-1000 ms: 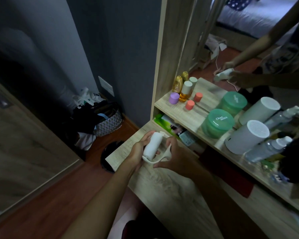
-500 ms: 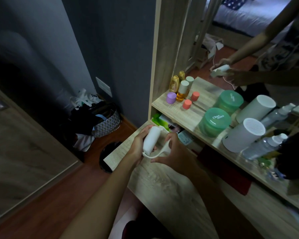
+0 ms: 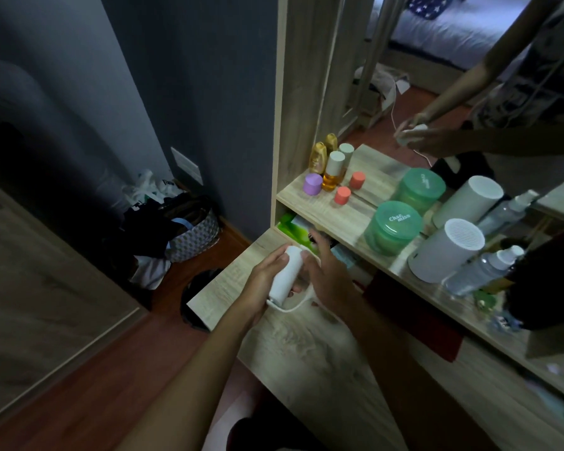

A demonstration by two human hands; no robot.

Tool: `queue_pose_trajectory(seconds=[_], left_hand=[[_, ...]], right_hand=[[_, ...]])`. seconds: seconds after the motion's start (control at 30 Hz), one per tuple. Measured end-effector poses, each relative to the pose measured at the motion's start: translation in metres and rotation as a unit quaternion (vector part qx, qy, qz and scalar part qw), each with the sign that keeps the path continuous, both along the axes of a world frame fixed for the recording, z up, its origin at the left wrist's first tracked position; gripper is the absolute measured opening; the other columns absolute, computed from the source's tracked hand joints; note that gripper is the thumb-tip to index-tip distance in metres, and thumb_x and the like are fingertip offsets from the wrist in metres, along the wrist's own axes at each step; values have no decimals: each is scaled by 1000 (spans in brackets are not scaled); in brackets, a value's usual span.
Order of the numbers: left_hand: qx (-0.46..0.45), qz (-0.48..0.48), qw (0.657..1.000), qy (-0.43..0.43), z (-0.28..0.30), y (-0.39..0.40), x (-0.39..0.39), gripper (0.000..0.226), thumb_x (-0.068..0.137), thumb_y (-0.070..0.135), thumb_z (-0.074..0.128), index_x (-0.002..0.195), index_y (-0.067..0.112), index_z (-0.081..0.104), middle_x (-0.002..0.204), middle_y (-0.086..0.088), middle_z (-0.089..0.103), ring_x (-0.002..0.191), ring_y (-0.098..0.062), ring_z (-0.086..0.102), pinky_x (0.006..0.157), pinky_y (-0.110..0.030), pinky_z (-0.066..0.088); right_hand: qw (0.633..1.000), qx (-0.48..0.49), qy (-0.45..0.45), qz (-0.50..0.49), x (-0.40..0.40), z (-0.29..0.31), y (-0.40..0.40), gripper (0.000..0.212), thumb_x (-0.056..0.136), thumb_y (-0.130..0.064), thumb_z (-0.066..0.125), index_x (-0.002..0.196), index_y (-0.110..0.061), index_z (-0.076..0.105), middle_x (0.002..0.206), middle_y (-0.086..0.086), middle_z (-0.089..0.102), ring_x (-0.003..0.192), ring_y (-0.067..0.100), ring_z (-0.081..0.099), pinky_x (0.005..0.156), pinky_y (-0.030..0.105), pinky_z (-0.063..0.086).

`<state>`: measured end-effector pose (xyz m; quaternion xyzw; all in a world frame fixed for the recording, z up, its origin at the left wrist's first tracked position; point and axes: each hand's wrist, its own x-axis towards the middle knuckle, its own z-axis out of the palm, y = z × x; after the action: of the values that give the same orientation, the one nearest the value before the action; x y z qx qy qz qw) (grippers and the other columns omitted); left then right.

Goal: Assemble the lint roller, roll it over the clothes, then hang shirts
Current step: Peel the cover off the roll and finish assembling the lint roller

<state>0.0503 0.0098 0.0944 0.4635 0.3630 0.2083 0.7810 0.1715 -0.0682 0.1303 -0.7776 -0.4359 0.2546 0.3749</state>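
- the left hand (image 3: pixel 266 278) wraps its fingers round the white lint roller (image 3: pixel 285 275), gripping the cylinder at its middle so the tube stands tilted, top end away from the body.
- the right hand (image 3: pixel 328 275) sits on the other side of the roller with its fingers loosely curved; it seems to hold the white handle (image 3: pixel 298 305) that curls out from the bottom of the roll, though the exact pinch is hidden behind the palm, so i cannot tell how firmly it grips.
- one hand steadying the roll while the other works the handle looks like the fitting step: the assembly part of the task is probably under way, not finished.
- the roller hangs just above the pale wooden desk (image 3: pixel 306 359), near its far corner, likely so a dropped part lands on the surface.
- on the shelf (image 3: pixel 358 219) behind, apart from the hands, stand a purple cap (image 3: pixel 312 183), an amber bottle (image 3: pixel 332 172), a green tub (image 3: pixel 393 227) and a white cylinder (image 3: pixel 446 253).
- a mirror (image 3: pixel 437 76) above the shelf reflects the same two-handed hold.
- no shirts or hangers show near the desk; a basket of dark clothes (image 3: pixel 189 236) sits on the floor by the wall.
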Motion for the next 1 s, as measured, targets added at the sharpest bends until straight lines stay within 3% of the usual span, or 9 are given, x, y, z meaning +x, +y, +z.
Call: queue_pose_trajectory(seconds=[0.1, 0.27, 0.37, 0.47, 0.57, 0.67, 0.77, 0.83, 1.0], left_hand=[[-21, 1, 999, 27, 7, -2, 8, 31, 99, 28, 42, 128, 21, 52, 131, -26, 52, 100, -37, 56, 82, -42, 52], [63, -11, 992, 107, 15, -11, 17, 50, 98, 47, 37, 135, 15, 48, 131, -28, 52, 114, -51, 53, 77, -46, 52], [80, -18, 990, 117, 13, -12, 13, 53, 96, 52, 39, 135, 15, 47, 126, -30, 54, 109, -54, 54, 82, -59, 51], [81, -26, 988, 125, 8, -12, 10, 56, 94, 57, 41, 135, 20, 46, 132, -24, 54, 110, -47, 58, 77, -45, 54], [103, -11, 982, 158, 6, -9, 8, 47, 96, 50, 40, 135, 25, 48, 131, -16, 54, 101, -26, 58, 62, -21, 47], [96, 15, 983, 155, 11, -6, 7, 37, 97, 46, 42, 131, 36, 50, 128, -4, 53, 105, -22, 57, 56, -17, 49], [156, 19, 977, 143, 6, -5, 5, 23, 97, 41, 44, 117, 42, 57, 132, -2, 56, 113, -22, 56, 83, -21, 49], [239, 6, 961, 140, 5, -7, 3, 35, 96, 39, 45, 131, 35, 49, 133, 8, 50, 122, -15, 51, 93, -13, 39], [374, 13, 919, 122, 12, -12, -2, 47, 94, 51, 46, 136, 32, 47, 123, 16, 59, 106, 4, 58, 89, -18, 49]], right_hand=[[988, 23, -150, -22, -3, -3, 0, 32, 100, -21, 42, 114, -4, 65, 107, 14, 70, 99, 27, 66, 81, 19, 39], [989, 53, -140, -20, -7, 2, 5, 26, 92, -18, 51, 100, -1, 70, 89, 11, 71, 77, 21, 67, 71, 28, 52], [996, 31, -62, -47, -6, 5, 4, 27, 98, -22, 45, 110, -10, 66, 94, 7, 69, 82, 18, 60, 73, 24, 42], [997, 15, -34, -63, -10, 2, 0, 27, 99, -23, 43, 109, -11, 65, 94, 9, 69, 87, 25, 62, 73, 22, 39], [990, 42, -105, -89, -14, -9, -1, 31, 99, -20, 42, 105, -5, 68, 94, 12, 72, 85, 26, 67, 74, 17, 39], [989, 46, -120, -75, -12, -9, 0, 35, 95, -23, 42, 102, -2, 69, 92, 13, 73, 83, 25, 70, 72, 13, 38], [991, 58, -99, -62, -2, -1, 5, 33, 99, -20, 45, 101, 0, 70, 91, 17, 73, 83, 19, 67, 65, 9, 32], [992, 75, -69, -70, 4, 6, 7, 33, 100, -18, 44, 99, 3, 70, 92, 20, 72, 86, 24, 67, 65, 13, 32], [997, 65, 27, -41, 9, 11, 7, 29, 100, -18, 43, 113, -10, 68, 106, 7, 71, 93, 12, 65, 69, 4, 40]])
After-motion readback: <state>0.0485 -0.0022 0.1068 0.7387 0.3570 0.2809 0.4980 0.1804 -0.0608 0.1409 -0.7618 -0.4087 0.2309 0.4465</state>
